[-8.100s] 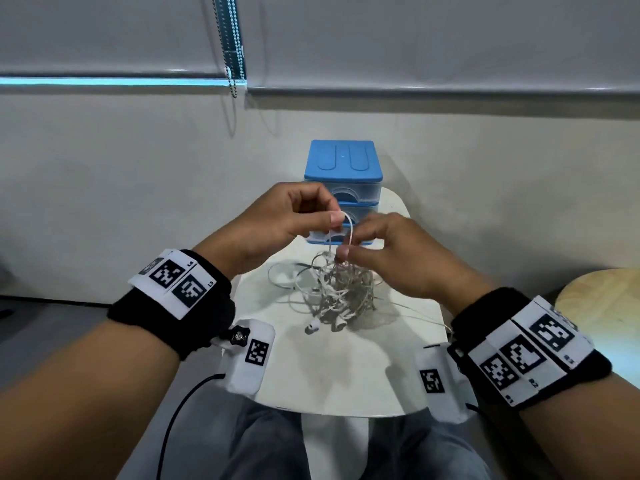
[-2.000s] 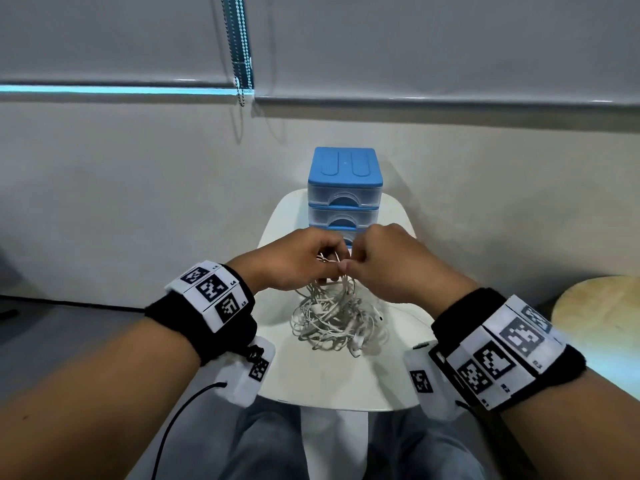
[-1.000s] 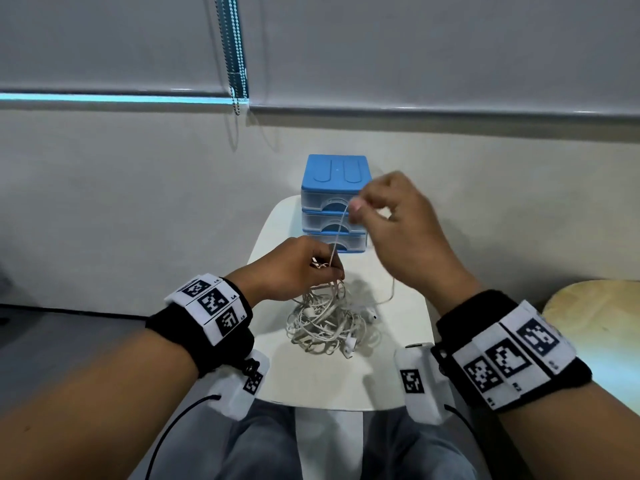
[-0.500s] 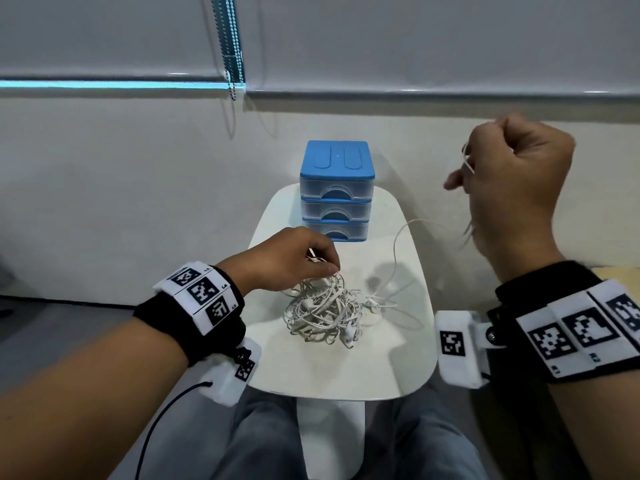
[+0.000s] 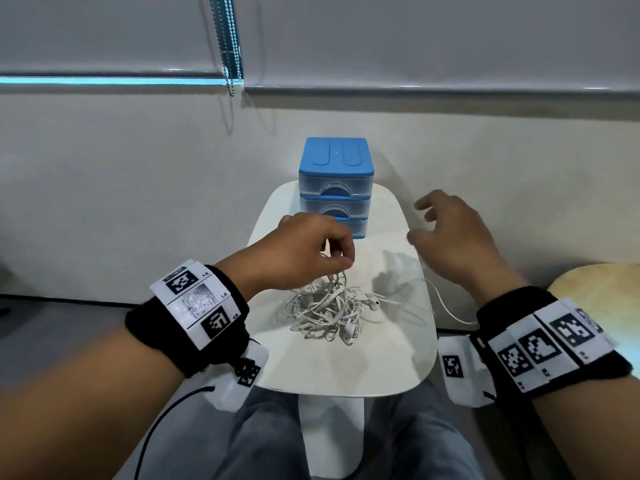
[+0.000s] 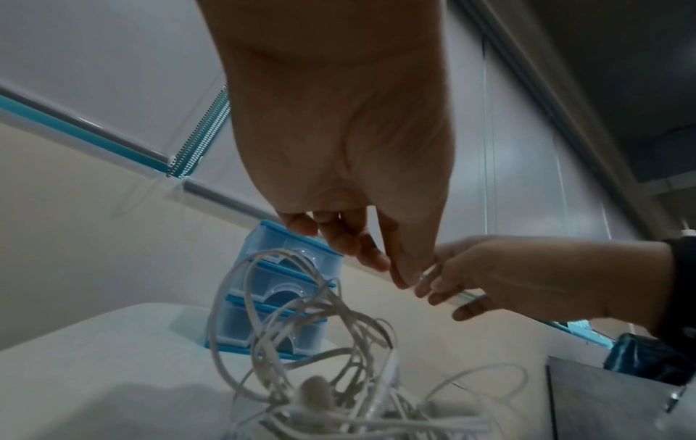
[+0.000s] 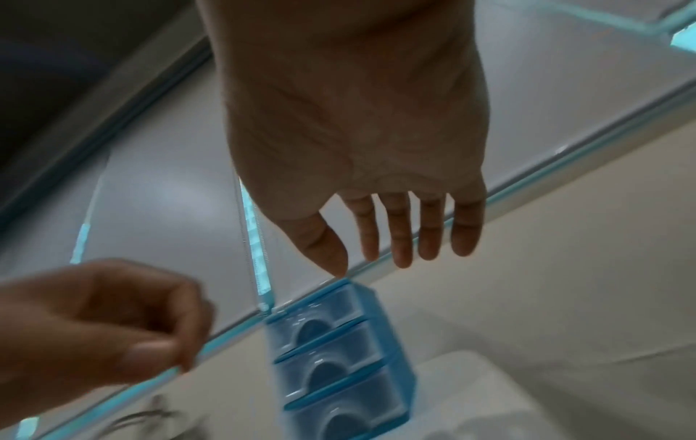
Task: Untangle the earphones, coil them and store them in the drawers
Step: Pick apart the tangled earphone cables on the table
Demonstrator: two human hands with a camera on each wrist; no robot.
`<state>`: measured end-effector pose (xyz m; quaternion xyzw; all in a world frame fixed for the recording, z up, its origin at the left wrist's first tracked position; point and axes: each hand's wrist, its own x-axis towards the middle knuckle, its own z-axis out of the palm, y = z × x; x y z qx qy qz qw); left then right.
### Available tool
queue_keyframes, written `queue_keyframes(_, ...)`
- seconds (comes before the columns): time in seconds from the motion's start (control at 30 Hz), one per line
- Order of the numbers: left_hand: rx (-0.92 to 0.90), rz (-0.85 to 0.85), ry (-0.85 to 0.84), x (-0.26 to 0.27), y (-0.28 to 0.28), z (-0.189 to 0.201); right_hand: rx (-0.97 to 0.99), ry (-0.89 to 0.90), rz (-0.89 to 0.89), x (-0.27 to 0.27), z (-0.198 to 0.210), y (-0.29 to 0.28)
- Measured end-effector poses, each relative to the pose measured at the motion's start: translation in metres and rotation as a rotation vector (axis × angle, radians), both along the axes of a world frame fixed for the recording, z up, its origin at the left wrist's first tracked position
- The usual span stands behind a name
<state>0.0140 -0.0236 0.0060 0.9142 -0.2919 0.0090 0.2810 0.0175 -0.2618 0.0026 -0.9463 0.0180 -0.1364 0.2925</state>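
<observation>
the left hand [image 5: 304,251] pinches strands at the top of the tangled white earphones [image 5: 329,306], which lie heaped in the middle of the small white desk [image 5: 346,368]. the right hand [image 5: 450,240] hovers over the desk's right side, its grip released and fingers spread, holding nothing. the blue drawers [image 5: 336,188] stand shut at the desk's far edge, and one loose cord [image 5: 446,306] trails off the right rim.

A white table [image 5: 346,362] is standing on a white pedestal [image 5: 332,434] before a pale wall [image 5: 138,188]. A grey blind [image 5: 415,36] is hanging at twelve o'clock, its bead chain [image 5: 227,43] dangling at eleven. A wooden round top [image 5: 602,289] is showing at three o'clock.
</observation>
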Motion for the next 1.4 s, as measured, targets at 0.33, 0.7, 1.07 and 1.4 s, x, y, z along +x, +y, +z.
queue_keyframes(0.33,0.29,0.038,0.203,-0.01,-0.008,-0.019,-0.244,0.417,0.367,-0.022,-0.018,0.037)
queue_keyframes(0.7,0.305,0.059,0.246,0.0,-0.006,-0.023,-0.352,0.434,0.366,-0.011,-0.032,0.032)
queue_keyframes(1.07,0.187,0.138,0.302,0.0,0.005,-0.009,-0.058,0.298,0.391,-0.011,-0.006,0.02)
queue_keyframes(1.4,0.051,0.162,0.398,-0.002,0.002,-0.003,-0.254,0.301,0.432,-0.008,-0.027,0.033)
